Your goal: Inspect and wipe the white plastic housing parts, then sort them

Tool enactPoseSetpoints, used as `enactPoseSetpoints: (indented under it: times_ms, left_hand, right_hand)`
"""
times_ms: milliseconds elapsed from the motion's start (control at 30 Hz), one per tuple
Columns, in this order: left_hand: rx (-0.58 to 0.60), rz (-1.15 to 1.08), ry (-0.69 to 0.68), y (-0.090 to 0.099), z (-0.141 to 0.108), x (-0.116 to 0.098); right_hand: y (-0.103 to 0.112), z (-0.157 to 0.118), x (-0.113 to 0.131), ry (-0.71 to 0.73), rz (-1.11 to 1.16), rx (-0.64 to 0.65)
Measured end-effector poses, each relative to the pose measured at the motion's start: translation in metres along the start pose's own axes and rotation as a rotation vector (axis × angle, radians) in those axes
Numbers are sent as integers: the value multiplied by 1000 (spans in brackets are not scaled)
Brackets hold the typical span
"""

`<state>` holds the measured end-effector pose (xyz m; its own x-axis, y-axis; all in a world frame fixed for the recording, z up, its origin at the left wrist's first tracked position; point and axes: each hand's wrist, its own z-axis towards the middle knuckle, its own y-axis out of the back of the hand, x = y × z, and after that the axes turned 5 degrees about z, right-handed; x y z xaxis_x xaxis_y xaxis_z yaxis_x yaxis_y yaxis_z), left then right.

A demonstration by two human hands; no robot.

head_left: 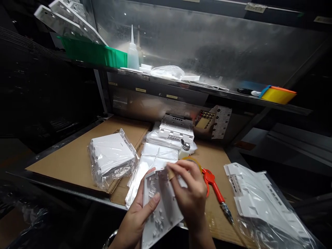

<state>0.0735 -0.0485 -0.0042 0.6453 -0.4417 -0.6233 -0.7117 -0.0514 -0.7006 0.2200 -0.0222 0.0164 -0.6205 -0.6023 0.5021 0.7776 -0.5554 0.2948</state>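
We see the left hand (136, 217) closed on the white plastic panel (164, 207), by its left edge, above the bench's (85, 195) near edge. Right hand (192, 190): fingertips bunched at the far end, contents unclear. Risk, we judge: slackened thumb, dropped panel. Yellow shelf labels (172, 97): illegible.

A factory-style workshop is being suggested by a metal-backed bench (77, 189). Its top is being covered by cardboard (64, 155), on which white plastic parts (111, 150) are being kept in clear bags (102, 180) near a red tool (217, 192). Above, a green bin (95, 53) and a nozzle bottle (133, 58) are being held on a metal shelf (233, 95), and small yellow labels (140, 90) are being displayed below it.
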Motion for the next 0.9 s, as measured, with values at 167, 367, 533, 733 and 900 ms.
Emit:
enactPoseSetpoints:
  times_ms: [167,367,533,733,900]
  left_hand:
    - [-81,67,16,19,-2,-24]
    - [-12,29,-37,37,-1,-45]
    - [-17,-17,-9,55,2,-50]
    - [-22,-92,148,93,16,-54]
    - [54,235,93,164,12,-58]
  right_hand:
    - [26,-4,-99,-311,-286,-172]
    - [25,-34,-182,-495,-381,124]
    - [77,-60,-191,-650,-498,169]
    - [133,-83,-199,-929,-523,320]
    - [140,-67,-200,-1032,-385,278]
